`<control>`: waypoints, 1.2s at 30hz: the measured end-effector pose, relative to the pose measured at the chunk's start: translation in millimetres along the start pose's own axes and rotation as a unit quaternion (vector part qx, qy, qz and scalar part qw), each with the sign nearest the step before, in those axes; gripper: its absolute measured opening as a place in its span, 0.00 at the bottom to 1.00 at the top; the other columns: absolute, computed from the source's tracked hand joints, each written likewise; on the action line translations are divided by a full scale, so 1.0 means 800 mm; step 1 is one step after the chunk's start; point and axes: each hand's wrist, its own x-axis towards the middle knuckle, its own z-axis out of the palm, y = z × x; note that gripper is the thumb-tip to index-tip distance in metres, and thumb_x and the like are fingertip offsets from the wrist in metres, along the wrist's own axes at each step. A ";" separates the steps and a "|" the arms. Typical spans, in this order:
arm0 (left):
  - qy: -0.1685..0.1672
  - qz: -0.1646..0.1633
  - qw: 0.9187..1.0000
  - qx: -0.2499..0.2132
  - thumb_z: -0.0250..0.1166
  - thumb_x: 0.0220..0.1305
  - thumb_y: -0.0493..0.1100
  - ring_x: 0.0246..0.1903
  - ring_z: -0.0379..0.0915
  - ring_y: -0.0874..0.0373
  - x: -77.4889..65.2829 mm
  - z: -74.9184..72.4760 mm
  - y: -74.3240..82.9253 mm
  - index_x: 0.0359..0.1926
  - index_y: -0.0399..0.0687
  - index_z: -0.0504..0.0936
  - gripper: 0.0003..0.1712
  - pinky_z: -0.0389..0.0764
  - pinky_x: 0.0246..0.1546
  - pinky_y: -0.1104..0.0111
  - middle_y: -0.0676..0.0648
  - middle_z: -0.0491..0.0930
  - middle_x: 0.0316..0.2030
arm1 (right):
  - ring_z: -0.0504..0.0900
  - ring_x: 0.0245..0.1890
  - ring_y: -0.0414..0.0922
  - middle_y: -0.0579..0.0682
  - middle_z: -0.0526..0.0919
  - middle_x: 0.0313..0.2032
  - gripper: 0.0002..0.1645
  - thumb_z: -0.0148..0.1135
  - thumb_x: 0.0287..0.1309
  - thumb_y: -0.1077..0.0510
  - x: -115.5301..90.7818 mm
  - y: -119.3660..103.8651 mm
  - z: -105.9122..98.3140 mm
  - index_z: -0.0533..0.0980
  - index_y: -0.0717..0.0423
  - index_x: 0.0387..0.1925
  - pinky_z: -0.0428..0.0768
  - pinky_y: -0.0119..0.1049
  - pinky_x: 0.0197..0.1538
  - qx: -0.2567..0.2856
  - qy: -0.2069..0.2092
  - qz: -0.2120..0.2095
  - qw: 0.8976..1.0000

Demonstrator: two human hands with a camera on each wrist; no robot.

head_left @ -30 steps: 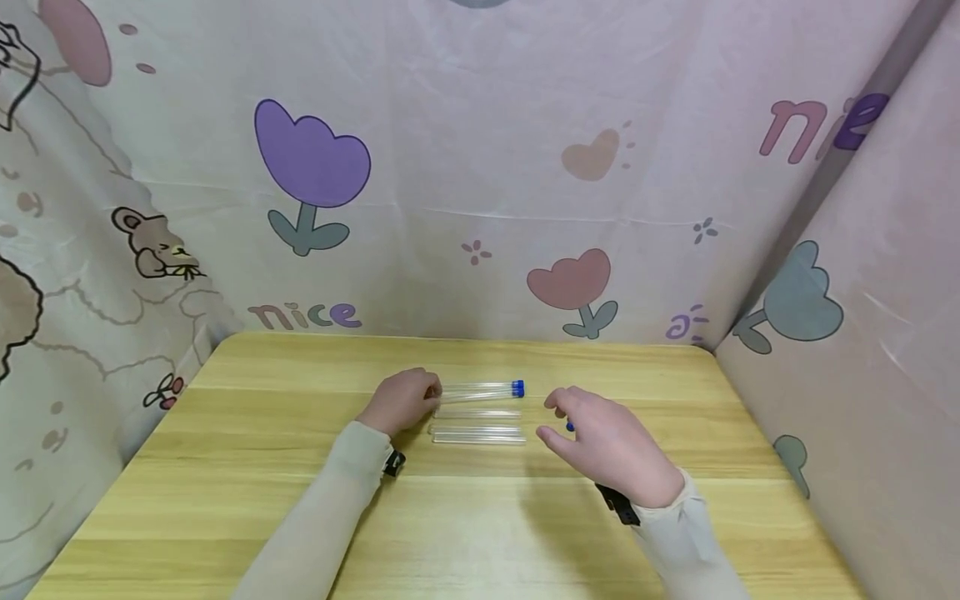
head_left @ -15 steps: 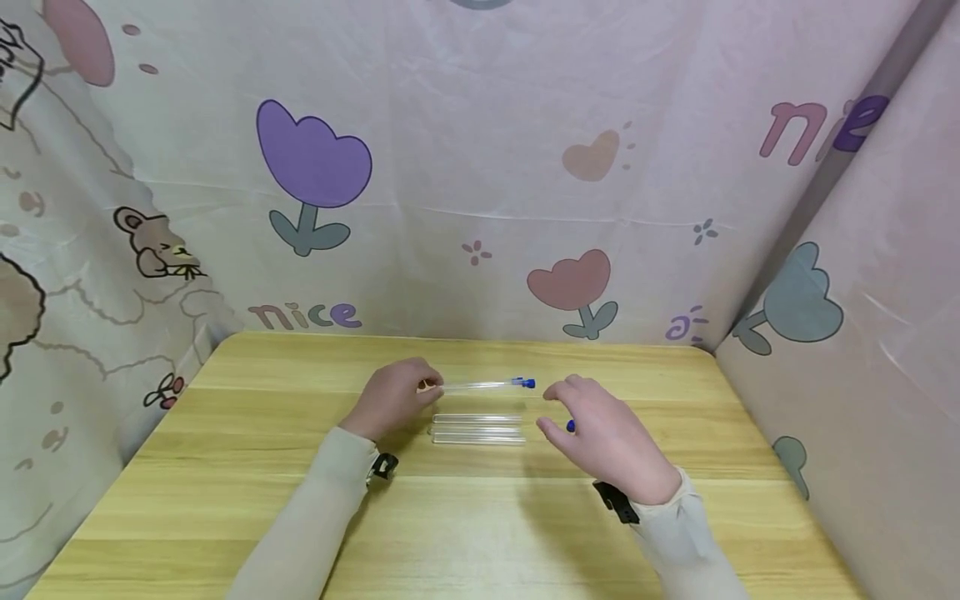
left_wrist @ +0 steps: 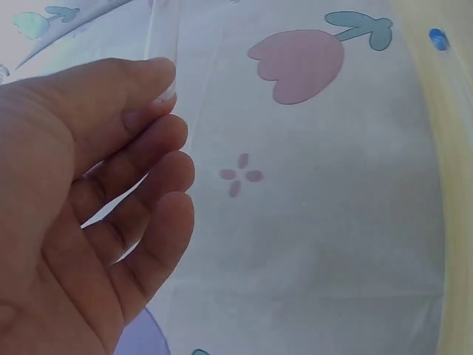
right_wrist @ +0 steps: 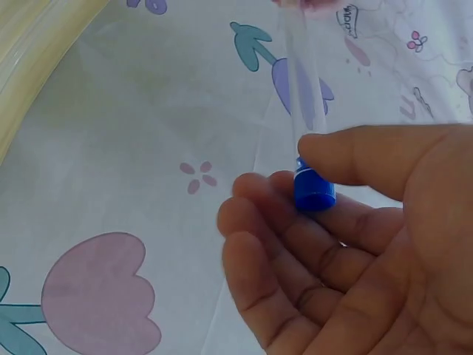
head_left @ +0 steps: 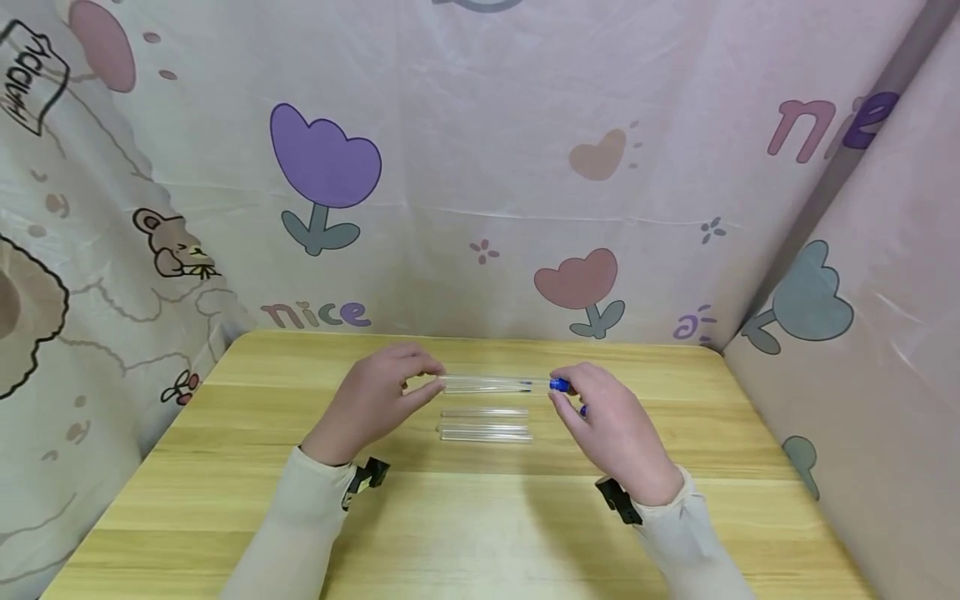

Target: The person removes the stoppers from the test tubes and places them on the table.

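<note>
A clear test tube (right_wrist: 305, 81) with a blue cap (right_wrist: 315, 191) is held level above the table between my two hands. My left hand (head_left: 367, 404) pinches its far left end between thumb and forefinger, the other fingers loosely bent. At the capped end, the thumb and fingers of my right hand (head_left: 611, 429) pinch the cap. Below it on the table lie several clear tubes (head_left: 486, 432) in a row without caps. One lies slightly apart (head_left: 486, 413). A blue-capped tube (left_wrist: 438, 39) shows on the table in the left wrist view.
Another small blue cap (head_left: 583, 411) lies beneath my right hand, partly covered by it. The wooden table (head_left: 480, 525) ends at a printed curtain (head_left: 465, 167) at the back, with curtain on both sides too.
My left hand has lifted a capped tube from the back group and drawn back with it. My right hand, empty before, now pinches its blue cap.
</note>
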 end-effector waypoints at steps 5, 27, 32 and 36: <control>-0.022 -0.010 1.000 -0.013 0.72 0.67 0.48 0.38 0.82 0.65 -0.003 -0.012 0.008 0.43 0.55 0.89 0.06 0.84 0.35 0.69 0.60 0.86 0.38 | 0.79 0.37 0.38 0.43 0.83 0.37 0.09 0.69 0.67 0.59 -0.001 -0.001 -0.001 0.84 0.53 0.48 0.82 0.36 0.39 0.002 0.018 -0.020 1.000; -0.030 0.006 0.998 0.055 0.73 0.66 0.50 0.30 0.80 0.69 -0.004 -0.016 0.031 0.44 0.54 0.88 0.09 0.80 0.31 0.72 0.60 0.87 0.34 | 0.85 0.40 0.42 0.45 0.86 0.42 0.08 0.69 0.67 0.60 0.000 -0.006 0.001 0.81 0.54 0.46 0.86 0.39 0.43 0.022 0.012 -0.025 0.999; -0.013 0.020 0.997 0.067 0.75 0.63 0.47 0.29 0.79 0.67 -0.004 -0.012 0.031 0.43 0.52 0.88 0.09 0.79 0.29 0.72 0.57 0.88 0.36 | 0.82 0.38 0.40 0.46 0.86 0.39 0.08 0.71 0.64 0.64 0.000 -0.006 0.004 0.82 0.56 0.44 0.85 0.38 0.43 0.008 0.013 -0.053 0.998; -0.005 0.023 0.997 0.070 0.76 0.63 0.47 0.30 0.81 0.65 -0.003 -0.011 0.032 0.43 0.50 0.88 0.10 0.80 0.29 0.71 0.55 0.88 0.37 | 0.82 0.37 0.39 0.46 0.86 0.39 0.08 0.71 0.64 0.64 0.001 -0.005 0.004 0.82 0.56 0.44 0.84 0.38 0.42 0.006 0.016 -0.052 0.999</control>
